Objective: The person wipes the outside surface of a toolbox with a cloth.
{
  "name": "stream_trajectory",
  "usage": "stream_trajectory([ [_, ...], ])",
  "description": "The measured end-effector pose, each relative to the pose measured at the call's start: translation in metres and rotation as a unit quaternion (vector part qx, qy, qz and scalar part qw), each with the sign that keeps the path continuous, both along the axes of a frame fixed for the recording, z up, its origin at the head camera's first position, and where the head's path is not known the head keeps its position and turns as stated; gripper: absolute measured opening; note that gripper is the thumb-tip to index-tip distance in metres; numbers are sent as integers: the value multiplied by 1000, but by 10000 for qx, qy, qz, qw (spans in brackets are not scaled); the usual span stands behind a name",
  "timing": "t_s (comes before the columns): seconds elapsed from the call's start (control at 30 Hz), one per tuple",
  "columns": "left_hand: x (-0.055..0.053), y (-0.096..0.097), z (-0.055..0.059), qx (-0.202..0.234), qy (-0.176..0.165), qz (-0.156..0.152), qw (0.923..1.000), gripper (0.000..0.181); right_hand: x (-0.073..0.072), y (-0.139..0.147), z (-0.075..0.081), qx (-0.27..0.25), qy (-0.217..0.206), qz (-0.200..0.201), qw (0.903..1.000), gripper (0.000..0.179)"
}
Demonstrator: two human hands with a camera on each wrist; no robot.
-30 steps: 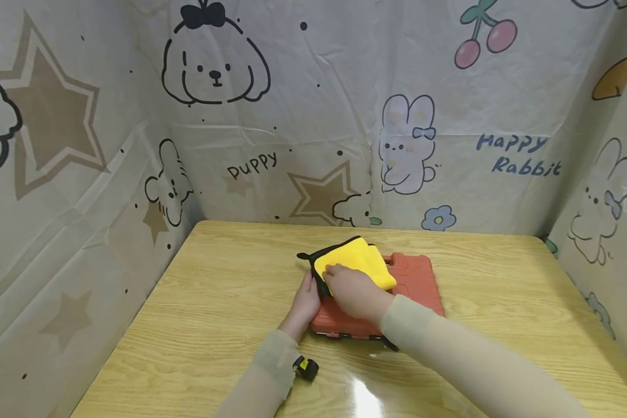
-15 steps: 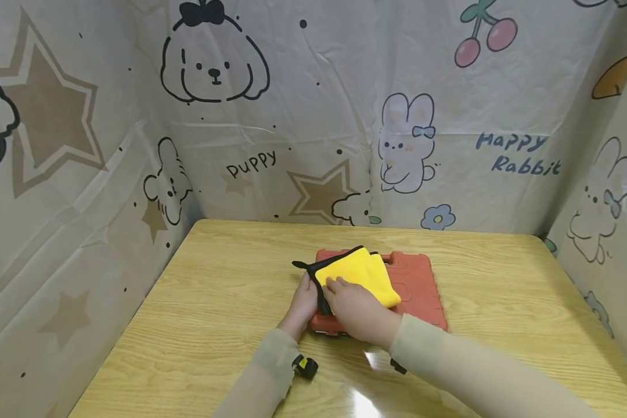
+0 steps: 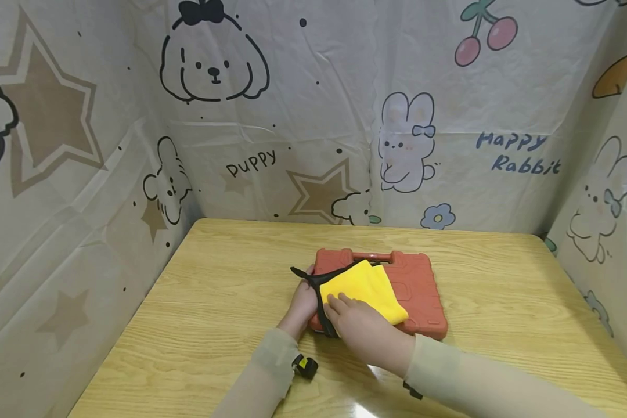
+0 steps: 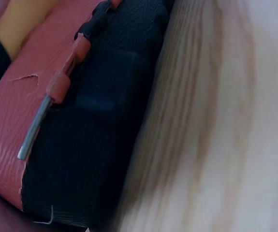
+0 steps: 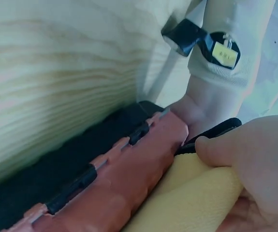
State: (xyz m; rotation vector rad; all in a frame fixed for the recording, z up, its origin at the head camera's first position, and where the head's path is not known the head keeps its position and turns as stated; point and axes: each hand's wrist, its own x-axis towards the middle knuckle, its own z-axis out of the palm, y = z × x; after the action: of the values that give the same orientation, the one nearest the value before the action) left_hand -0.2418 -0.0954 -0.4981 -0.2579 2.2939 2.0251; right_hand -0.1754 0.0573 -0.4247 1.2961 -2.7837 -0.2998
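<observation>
One yellow cloth point(image 3: 368, 287), its near side grasped by the right hand point(image 3: 368, 331), lies toward the red case's point(image 3: 423, 290) near-left corner; the left hand point(image 3: 302, 300), grip unclear, touches the case's left edge.

A pale wood-grain table point(image 3: 214, 290) bears a red case point(image 3: 423, 290) with a black lower half.

The carrying case point(image 3: 425, 296) lies on the tabletop point(image 3: 224, 278), its handle point(image 3: 373, 255) along the far edge. The folded cloth point(image 3: 363, 285) lies over the case's left part, one end past the left edge. The left hand point(image 3: 304, 301) is at that edge, the right hand point(image 3: 368, 331) on the cloth's near-left part. The backdrop sheet point(image 3: 303, 104) stands behind.
</observation>
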Motion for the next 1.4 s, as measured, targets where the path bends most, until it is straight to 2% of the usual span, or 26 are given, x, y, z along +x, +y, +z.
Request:
stream_trajectory([
  [0.23,-2,1,-3,70,-48,-285,9996,53,13,10,0,74,103,261,9996,46],
  [0.4,0,3,-3,-68,-113,-400,9991,54,20,16,1,7,51,325,9995,45],
  [0.57,1,4,-3,-144,-168,-440,9988,56,23,20,5,-27,-117,366,9993,43],
  [0.67,1,3,-3,-185,-170,-449,9987,56,21,21,7,-141,-371,314,9987,43],
  [0.8,2,0,-2,-205,-152,-391,9989,55,15,21,8,-385,-631,255,9969,44],
  [0.97,0,-1,-2,-199,-29,-356,9992,54,5,21,7,-428,-662,160,9968,46],
  [1.17,-1,1,-3,-378,70,-205,9991,53,-12,23,7,-499,-811,-114,9954,48],
  [1.4,-2,1,-2,-775,162,-259,9965,51,-35,24,7,-885,-1192,-486,9877,41],
])
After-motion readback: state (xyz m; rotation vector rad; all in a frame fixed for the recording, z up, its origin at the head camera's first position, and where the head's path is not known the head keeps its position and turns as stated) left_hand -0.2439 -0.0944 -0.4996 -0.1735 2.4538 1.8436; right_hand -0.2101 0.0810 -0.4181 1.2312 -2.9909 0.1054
